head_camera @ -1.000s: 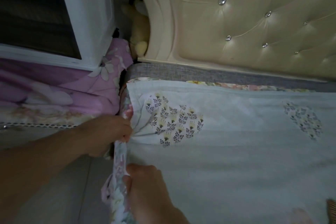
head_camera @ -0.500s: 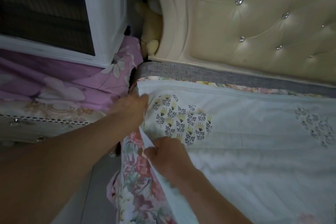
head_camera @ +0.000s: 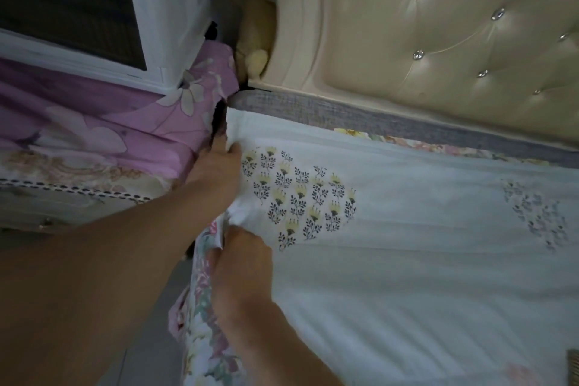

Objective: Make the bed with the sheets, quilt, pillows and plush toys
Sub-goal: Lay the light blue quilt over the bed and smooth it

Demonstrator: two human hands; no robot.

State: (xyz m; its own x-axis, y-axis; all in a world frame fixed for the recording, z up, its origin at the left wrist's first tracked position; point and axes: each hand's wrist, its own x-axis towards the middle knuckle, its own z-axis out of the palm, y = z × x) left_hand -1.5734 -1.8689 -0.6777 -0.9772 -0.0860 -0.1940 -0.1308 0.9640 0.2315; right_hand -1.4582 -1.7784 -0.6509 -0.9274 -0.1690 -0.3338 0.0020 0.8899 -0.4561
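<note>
A white sheet [head_camera: 423, 260] printed with clusters of small yellow and dark sprigs covers the lower right half of the frame, lying flat on the bed with its top edge running just below the head end. Above it, in the upper right, stands a cream tufted headboard [head_camera: 407, 41]. At the left, a purple cloth [head_camera: 103, 122] with large pale flowers drapes over a low piece of furniture, and a white cabinet [head_camera: 169, 9] with a dark front panel stands on it in the upper left. A grey band of mattress [head_camera: 376, 117] shows between the headboard and the white sheet. A floral sheet [head_camera: 203, 345] in pinks and greens lies under the white one: it hangs down the bed's side at bottom centre and peeks out as a thin strip along the white sheet's top edge. The left hand [head_camera: 216, 172] reaches up from the lower left to the white sheet's corner, thumb on top and fingers curled over the side edge, gripping it. The right hand [head_camera: 241, 263], just below it, pinches a bunched fold of the same edge between curled fingers. A yellow plush toy [head_camera: 255, 47] is wedged in the gap between the cabinet and the headboard at top centre. Small clear studs [head_camera: 418, 55] dot the headboard's tufts.
</note>
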